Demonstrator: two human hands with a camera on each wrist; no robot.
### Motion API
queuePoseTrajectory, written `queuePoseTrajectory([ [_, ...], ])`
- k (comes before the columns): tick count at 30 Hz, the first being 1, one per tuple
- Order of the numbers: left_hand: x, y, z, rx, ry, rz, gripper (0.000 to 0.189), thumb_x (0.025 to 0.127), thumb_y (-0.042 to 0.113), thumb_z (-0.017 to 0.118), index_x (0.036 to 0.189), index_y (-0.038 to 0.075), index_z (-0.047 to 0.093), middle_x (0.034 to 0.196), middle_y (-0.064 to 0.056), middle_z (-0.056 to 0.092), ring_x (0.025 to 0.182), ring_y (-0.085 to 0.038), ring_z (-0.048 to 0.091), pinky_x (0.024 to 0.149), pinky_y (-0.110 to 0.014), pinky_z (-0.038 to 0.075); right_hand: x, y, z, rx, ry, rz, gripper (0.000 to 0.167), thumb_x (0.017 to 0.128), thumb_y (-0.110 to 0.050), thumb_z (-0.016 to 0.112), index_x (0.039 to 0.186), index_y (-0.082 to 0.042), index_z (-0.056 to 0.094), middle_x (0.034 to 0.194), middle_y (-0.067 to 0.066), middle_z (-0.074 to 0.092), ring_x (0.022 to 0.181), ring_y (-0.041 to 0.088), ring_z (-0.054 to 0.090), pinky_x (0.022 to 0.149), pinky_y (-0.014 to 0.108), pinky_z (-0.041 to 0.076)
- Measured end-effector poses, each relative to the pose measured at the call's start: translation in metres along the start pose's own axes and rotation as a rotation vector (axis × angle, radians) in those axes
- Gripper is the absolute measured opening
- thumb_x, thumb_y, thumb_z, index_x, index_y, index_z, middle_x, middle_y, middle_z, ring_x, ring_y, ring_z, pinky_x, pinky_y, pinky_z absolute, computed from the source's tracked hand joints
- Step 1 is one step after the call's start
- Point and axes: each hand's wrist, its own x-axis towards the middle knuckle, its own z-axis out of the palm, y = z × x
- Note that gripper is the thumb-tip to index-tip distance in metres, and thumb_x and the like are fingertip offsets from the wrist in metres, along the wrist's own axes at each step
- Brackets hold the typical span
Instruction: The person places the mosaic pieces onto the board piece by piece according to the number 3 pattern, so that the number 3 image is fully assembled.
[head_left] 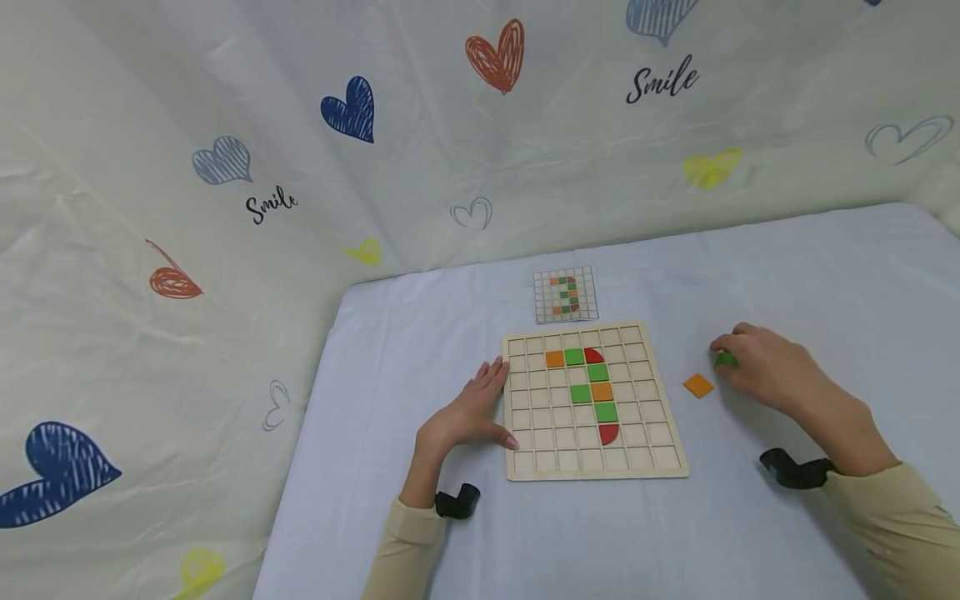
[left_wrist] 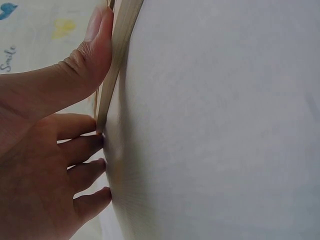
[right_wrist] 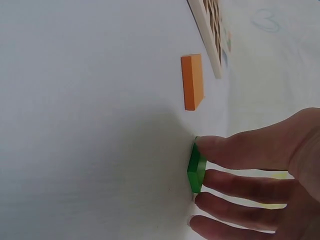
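Note:
A wooden grid board lies on the table. Along its left edge rests my left hand, fingers spread, with the thumb on the near part of the frame. In the left wrist view the thumb touches the board's side. My right hand, to the right of the board, pinches a green square tile between thumb and fingers at the cloth. Close by, an orange square tile lies loose. Set in the board are several green tiles, an orange tile, another orange one, and two rounded red pieces.
Behind the board lies a pattern card with a small printed grid of coloured cells. A white cloth covers the table. A hanging sheet with hearts and lettering stands along the back and left.

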Motion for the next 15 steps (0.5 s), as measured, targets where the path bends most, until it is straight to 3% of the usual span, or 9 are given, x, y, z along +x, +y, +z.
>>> queuePoseTrajectory([
  [15, -0.0013, 0.0005, -0.0002, 0.007, 0.000, 0.006, 0.124, 0.075, 0.028, 0.093, 0.166, 0.009, 0.010, 0.174, -0.005, 0.004, 0.162, -0.025, -0.001, 0.131, -0.045, 0.010, 0.0050, 0.0045, 0.0040, 0.045, -0.029, 0.059, 0.021, 0.084, 0.000, 0.077, 0.102, 0.009, 0.070, 0.092, 0.020, 0.062, 0.078, 0.030, 0.059, 0.065, 0.046, 0.056],
])
